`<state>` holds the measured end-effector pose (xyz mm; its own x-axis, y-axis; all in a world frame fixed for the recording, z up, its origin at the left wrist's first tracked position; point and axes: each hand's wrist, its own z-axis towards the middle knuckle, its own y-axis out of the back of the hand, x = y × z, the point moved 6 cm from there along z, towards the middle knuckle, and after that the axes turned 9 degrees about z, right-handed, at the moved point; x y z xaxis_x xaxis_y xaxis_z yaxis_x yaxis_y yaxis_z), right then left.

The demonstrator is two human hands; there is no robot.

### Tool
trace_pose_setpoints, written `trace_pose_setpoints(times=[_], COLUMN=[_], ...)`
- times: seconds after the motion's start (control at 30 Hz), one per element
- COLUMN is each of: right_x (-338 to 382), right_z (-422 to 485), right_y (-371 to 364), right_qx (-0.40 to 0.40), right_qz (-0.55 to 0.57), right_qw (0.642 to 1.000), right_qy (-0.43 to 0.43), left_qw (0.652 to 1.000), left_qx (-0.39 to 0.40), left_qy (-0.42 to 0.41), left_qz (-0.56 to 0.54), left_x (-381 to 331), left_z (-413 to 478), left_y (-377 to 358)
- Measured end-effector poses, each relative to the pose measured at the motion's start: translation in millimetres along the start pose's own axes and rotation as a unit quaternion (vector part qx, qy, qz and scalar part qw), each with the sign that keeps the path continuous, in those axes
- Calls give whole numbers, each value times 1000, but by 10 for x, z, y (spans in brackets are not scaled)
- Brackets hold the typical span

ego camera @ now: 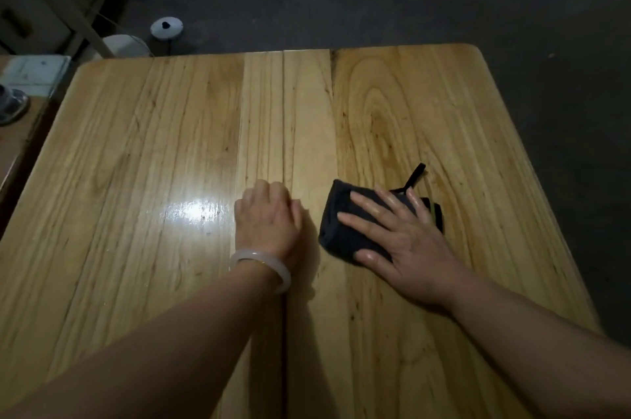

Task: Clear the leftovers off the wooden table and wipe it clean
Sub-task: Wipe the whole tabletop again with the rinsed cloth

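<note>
The left hand (269, 217) rests on the wooden table (136, 145) with fingers curled under, their tips hidden and nothing visible in its grasp. A pale bracelet (251, 253) circles its wrist. At its 3 o'clock, well apart, the right hand (399, 237) presses flat, fingers spread, on the dark folded cloth (336, 241). The cloth's loop (415, 176) points to 1 o'clock. Beyond the table the floor is dim and its objects are indistinct.

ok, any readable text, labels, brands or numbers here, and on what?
No legible text anywhere.
Black folded cloth under the right hand: no print visible.
Pale grey box at the view's left edge: faint marks, too blurred to read.
Light wooden table: no lettering.
</note>
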<state>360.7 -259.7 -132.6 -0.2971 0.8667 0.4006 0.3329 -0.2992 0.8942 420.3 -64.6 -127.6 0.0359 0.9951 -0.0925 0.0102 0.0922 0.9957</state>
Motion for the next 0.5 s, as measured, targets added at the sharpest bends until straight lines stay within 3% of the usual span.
trace_pose_setpoints(times=[0.5], right_x=[-435], right_z=[908], right_y=[299], right_qx=[-50], right_qz=[-6], right_qw=[998], right_qy=[-48], left_qw=[998], left_qx=[-45], left_qy=[-3], left_qz=[39], left_x=[-226], left_z=[112], left_y=[-151])
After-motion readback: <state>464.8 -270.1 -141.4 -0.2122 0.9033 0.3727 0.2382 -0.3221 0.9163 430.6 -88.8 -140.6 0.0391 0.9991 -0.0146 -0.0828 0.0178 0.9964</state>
